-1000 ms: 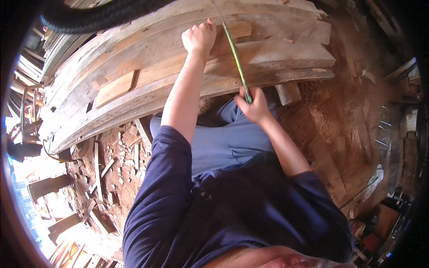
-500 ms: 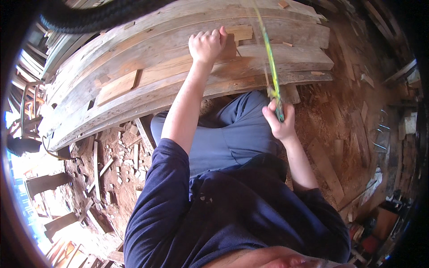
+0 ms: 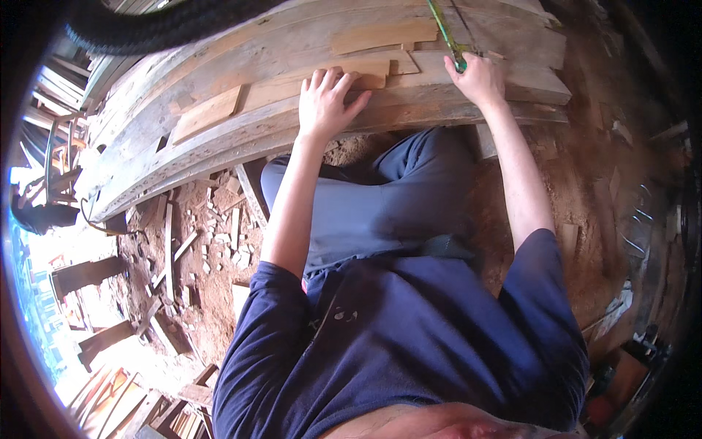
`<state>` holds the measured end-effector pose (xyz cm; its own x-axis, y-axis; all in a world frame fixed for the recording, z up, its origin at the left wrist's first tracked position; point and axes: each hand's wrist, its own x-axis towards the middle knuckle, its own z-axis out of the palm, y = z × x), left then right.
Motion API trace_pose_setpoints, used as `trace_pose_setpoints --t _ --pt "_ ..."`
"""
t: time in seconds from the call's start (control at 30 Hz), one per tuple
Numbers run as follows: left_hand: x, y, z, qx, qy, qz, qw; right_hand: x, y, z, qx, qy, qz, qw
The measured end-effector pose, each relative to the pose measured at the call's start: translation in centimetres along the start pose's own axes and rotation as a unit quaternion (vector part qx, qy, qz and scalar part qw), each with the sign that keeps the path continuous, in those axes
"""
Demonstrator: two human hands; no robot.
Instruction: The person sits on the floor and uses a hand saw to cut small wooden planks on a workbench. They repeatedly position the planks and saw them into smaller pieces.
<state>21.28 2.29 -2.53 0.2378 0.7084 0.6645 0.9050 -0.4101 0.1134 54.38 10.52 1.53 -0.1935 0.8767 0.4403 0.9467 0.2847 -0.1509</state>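
My left hand (image 3: 327, 106) lies with fingers spread on a light wooden board (image 3: 274, 85) on the plank bench (image 3: 219, 69). My right hand (image 3: 480, 79), farther right over the bench, is closed around the green grip of a long, thin green-and-yellow tool (image 3: 444, 28). The tool points away from me and runs out at the top edge, so its far end is hidden and I cannot tell its kind. Between my hands lie a thin flat wood piece (image 3: 384, 35) and a smaller square piece (image 3: 404, 64). Left of my left hand rests another short board (image 3: 208, 115).
Wood offcuts (image 3: 227, 238) and long strips (image 3: 170, 252) litter the brown, dusty floor on the left. Stacked timber stands at the far left. A thick black cord (image 3: 161, 29) crosses the upper left. My bent legs (image 3: 373, 212) are against the bench's near edge.
My left hand has gone from a fist to spread fingers on the board. My right hand has moved forward from beside my thigh to over the bench, carrying the green-and-yellow tool.
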Motion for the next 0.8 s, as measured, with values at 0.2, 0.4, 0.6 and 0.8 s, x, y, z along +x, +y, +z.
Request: trace_pose_setpoints --t 0.2,0.4,0.6,0.8 --pt "-0.7 0.0 2.3 0.093 0.045 -0.014 0.995 0.5 0.3 1.4 -0.08 -0.021 0.005 0.997" --pt "-0.8 -0.1 2.3 0.074 0.057 -0.007 0.996 0.8 -0.2 1.4 -0.1 -0.044 0.007 0.994" --pt "-0.6 -0.8 -0.7 0.002 0.002 0.018 1.0 1.0 -0.3 1.5 -0.11 -0.054 0.017 0.992" --pt "-0.9 -1.3 -6.6 -0.063 0.055 -0.014 0.996 1.1 0.0 2.0 -0.122 -0.044 0.02 0.991"
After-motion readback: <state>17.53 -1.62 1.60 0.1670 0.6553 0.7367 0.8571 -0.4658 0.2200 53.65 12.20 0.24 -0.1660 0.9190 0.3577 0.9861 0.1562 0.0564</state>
